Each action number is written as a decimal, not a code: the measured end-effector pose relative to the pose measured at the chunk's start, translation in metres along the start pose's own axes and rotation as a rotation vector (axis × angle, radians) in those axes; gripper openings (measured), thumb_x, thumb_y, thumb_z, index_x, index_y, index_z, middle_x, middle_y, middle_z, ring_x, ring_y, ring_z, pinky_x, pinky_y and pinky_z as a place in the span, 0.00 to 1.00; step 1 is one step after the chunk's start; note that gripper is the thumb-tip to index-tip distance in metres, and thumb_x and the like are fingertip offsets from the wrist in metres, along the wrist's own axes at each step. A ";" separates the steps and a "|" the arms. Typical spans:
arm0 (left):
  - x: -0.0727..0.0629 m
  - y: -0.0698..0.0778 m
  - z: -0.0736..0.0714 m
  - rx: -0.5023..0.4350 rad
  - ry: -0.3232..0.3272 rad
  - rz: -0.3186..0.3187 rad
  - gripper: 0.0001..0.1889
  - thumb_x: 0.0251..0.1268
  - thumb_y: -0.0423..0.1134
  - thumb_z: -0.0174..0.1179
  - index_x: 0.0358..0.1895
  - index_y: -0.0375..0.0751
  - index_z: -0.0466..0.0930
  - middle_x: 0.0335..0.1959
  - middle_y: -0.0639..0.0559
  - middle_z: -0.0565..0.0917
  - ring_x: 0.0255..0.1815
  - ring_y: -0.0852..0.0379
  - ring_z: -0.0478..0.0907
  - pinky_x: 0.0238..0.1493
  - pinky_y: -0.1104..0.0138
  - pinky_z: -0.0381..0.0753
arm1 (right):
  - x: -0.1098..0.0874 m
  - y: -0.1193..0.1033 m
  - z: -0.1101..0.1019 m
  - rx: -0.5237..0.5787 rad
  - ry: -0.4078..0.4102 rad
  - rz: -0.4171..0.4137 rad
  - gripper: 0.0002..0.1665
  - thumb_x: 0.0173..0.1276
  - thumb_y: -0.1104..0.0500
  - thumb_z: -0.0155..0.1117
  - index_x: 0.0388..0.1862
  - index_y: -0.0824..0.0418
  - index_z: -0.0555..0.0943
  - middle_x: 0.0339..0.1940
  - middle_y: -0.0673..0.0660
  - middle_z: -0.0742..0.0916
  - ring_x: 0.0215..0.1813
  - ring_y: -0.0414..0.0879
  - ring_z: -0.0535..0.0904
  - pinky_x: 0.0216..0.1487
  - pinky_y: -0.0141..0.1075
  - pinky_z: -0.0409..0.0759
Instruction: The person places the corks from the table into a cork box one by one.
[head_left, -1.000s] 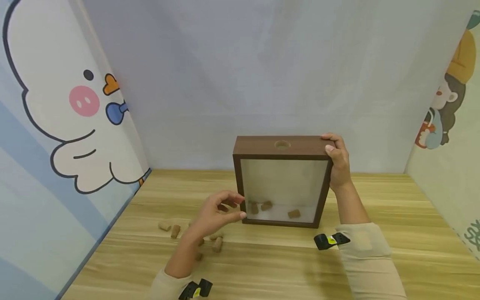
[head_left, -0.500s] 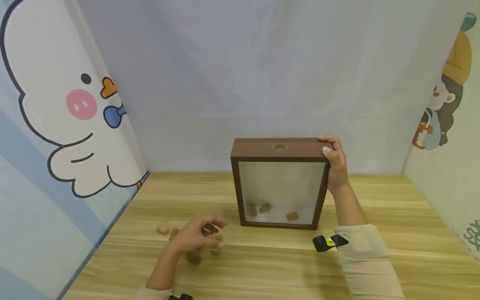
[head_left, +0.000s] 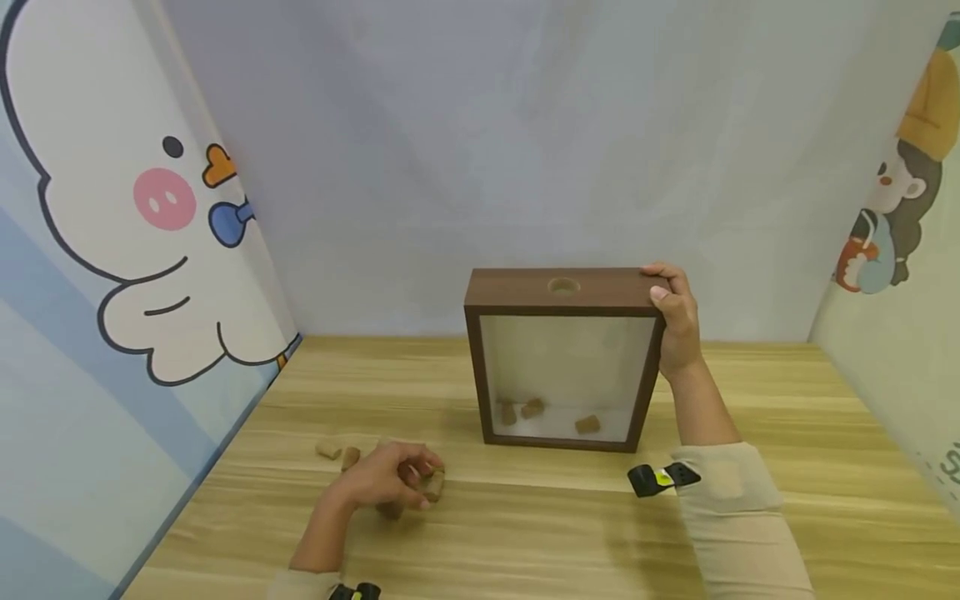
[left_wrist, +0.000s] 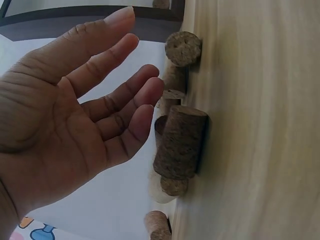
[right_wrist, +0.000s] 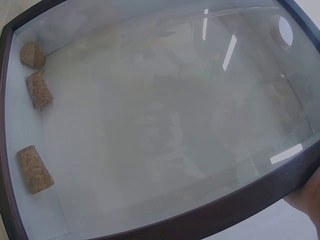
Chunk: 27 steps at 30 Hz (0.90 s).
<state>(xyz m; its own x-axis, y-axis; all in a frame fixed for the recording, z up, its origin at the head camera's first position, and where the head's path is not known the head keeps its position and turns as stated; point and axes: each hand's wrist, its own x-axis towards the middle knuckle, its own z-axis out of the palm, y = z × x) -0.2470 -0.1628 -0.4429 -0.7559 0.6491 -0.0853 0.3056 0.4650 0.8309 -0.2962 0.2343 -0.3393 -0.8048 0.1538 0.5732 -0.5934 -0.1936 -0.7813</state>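
A brown wooden box frame (head_left: 510, 288) with a clear front stands upright on the table, a round hole (head_left: 564, 287) in its top. Three corks lie inside at the bottom, one cork (head_left: 588, 425) towards the right. My right hand (head_left: 678, 325) grips the box's upper right corner, thumb in front. My left hand (head_left: 382, 477) hovers over loose corks, its fingers loosely bent. In the left wrist view nothing sits between the fingers of that hand (left_wrist: 85, 105); a dark cork (left_wrist: 181, 142) lies beside the fingertips. In the head view the left hand hides some corks.
More loose corks lie on the wood-grain table (head_left: 540, 533), such as a pale cork (head_left: 328, 449) left of my left hand. Behind the box hangs a plain pale curtain (head_left: 480, 167). Cartoon-printed panels (head_left: 82, 400) stand at the sides.
My left hand has moved from the box's lower left side back down and left to the loose corks. The right hand keeps its grip, and the box stays in place.
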 end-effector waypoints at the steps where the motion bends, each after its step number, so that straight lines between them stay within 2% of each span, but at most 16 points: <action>1: 0.001 -0.001 0.000 0.002 -0.004 0.000 0.24 0.44 0.29 0.72 0.50 0.32 0.78 0.41 0.41 0.78 0.38 0.45 0.75 0.38 0.64 0.76 | 0.000 0.000 0.000 0.001 0.000 0.003 0.16 0.61 0.55 0.46 0.47 0.51 0.74 0.44 0.57 0.72 0.41 0.48 0.68 0.40 0.37 0.68; 9: 0.012 -0.011 0.001 0.058 0.009 -0.021 0.21 0.42 0.30 0.73 0.45 0.34 0.81 0.34 0.48 0.79 0.35 0.50 0.76 0.36 0.66 0.76 | 0.002 0.000 -0.002 0.000 0.005 0.005 0.16 0.60 0.55 0.46 0.46 0.51 0.74 0.46 0.57 0.72 0.43 0.49 0.68 0.42 0.38 0.66; 16: 0.016 -0.010 0.005 0.073 0.032 -0.081 0.19 0.40 0.30 0.75 0.41 0.36 0.82 0.28 0.51 0.78 0.30 0.55 0.74 0.31 0.67 0.74 | 0.001 0.001 -0.002 0.002 -0.005 0.008 0.16 0.61 0.55 0.45 0.46 0.52 0.74 0.45 0.57 0.71 0.42 0.47 0.68 0.42 0.38 0.66; 27: 0.018 -0.008 0.006 0.112 0.051 -0.075 0.18 0.40 0.29 0.74 0.39 0.36 0.81 0.25 0.51 0.77 0.28 0.56 0.73 0.30 0.67 0.74 | 0.000 0.001 -0.003 0.012 -0.012 0.004 0.16 0.61 0.55 0.44 0.47 0.52 0.73 0.45 0.57 0.71 0.42 0.48 0.68 0.41 0.36 0.68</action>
<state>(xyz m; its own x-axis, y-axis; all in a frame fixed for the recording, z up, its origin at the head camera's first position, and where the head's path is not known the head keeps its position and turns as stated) -0.2595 -0.1511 -0.4549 -0.8065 0.5801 -0.1146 0.3079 0.5774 0.7562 -0.2974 0.2369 -0.3410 -0.8070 0.1419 0.5733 -0.5905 -0.2053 -0.7805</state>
